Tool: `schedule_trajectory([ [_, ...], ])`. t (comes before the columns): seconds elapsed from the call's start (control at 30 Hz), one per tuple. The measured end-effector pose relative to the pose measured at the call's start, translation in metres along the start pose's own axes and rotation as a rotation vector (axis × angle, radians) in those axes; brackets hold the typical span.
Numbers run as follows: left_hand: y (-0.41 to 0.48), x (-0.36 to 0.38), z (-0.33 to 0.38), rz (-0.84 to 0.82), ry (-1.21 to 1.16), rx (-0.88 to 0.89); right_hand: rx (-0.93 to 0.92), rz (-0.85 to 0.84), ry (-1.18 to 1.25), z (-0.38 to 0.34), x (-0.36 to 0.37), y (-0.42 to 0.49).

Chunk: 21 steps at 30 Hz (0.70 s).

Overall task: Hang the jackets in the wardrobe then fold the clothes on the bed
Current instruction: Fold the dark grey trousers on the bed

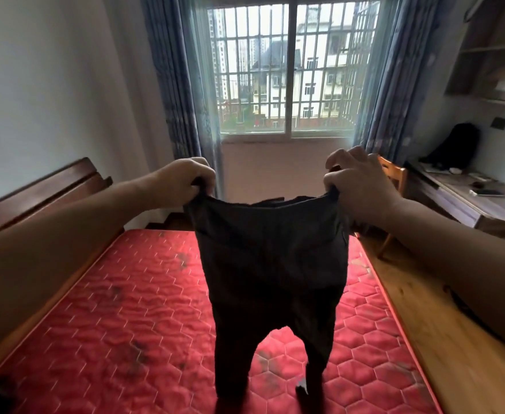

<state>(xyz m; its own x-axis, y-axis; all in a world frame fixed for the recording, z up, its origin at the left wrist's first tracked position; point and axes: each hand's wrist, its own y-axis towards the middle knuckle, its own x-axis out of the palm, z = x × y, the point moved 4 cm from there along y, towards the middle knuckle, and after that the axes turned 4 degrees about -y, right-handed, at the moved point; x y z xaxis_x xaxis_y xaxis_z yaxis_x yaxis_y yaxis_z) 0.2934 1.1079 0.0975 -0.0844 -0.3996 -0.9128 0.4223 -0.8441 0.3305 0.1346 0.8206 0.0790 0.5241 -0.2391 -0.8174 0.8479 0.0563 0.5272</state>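
Note:
A pair of dark trousers (270,264) hangs upright in the air over the bed, waistband on top and both legs dangling toward the red quilted mattress (119,318). My left hand (182,182) grips the left corner of the waistband. My right hand (362,186) pinches the right corner, stretching the waistband between them. The leg ends reach down near the mattress at the bottom of the view.
A wooden headboard (42,192) runs along the left wall. A barred window (287,70) with blue curtains faces me. A wooden chair (393,177) and a desk (472,198) with small items stand at right, with shelves above. Something dark lies at the bottom left corner.

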Motion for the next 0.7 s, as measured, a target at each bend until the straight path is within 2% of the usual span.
schedule_trajectory([
  [0.13, 0.008, 0.007, 0.03, 0.027, -0.127, 0.073, -0.029, 0.014, 0.388, -0.027, -0.01, -0.001],
  [0.3, 0.019, 0.012, 0.064, 0.015, -0.362, 0.089, 0.081, 0.128, 0.604, -0.049, -0.025, -0.006],
  [0.4, 0.026, 0.02, 0.081, 0.032, -0.426, 0.112, 0.146, 0.149, 0.752, -0.064, -0.038, -0.008],
  [0.63, 0.028, 0.035, 0.089, 0.173, -0.351, 0.095, 0.234, -0.001, 1.242, -0.081, -0.051, -0.019],
  [0.7, 0.025, 0.037, 0.088, 0.139, -0.39, 0.083, 0.255, -0.062, 1.325, -0.08, -0.049, -0.023],
])
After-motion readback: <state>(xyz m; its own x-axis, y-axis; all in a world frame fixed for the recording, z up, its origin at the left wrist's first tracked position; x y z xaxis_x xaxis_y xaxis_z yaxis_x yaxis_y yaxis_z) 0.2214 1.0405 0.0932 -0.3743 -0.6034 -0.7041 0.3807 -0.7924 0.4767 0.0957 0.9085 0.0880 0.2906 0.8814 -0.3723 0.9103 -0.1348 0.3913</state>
